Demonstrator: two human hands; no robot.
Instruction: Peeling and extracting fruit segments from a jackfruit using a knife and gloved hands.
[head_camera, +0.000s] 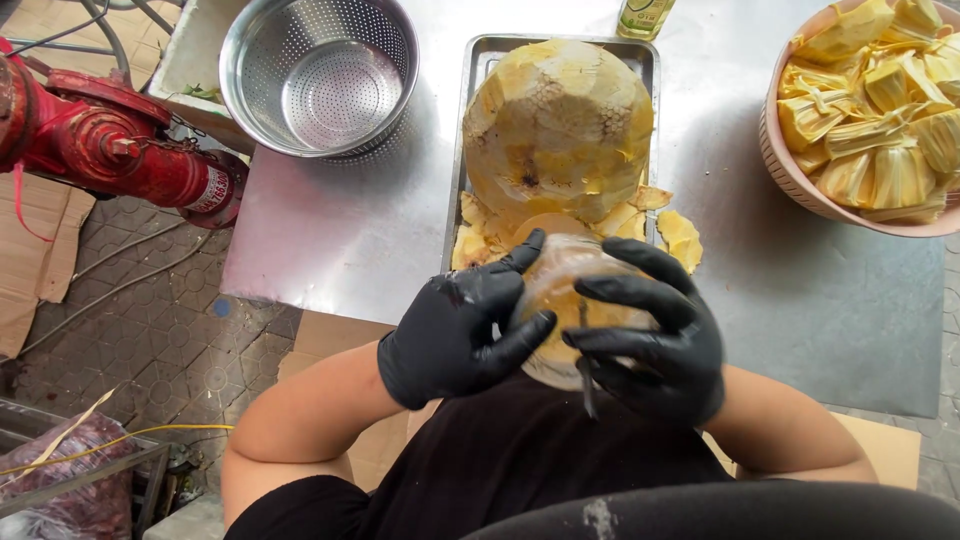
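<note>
Hands low centre: left hand and right hand both clasp the fruit piece, a thin blade tucked in the right. Peeled jackfruit sits directly above on the tray.

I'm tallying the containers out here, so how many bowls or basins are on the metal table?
2. A perforated steel basin sits at the table's far left corner, and a pink bowl of yellow fruit pieces sits at the right edge, partly cut off. Others may lie out of frame.

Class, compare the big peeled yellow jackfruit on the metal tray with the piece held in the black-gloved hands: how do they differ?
The big peeled yellow jackfruit is far larger than the held jackfruit piece. It rests untouched on the metal tray; the piece is gripped off the table by the left hand and right hand. The piece looks paler. Both are peeled, yellowish flesh.
</note>
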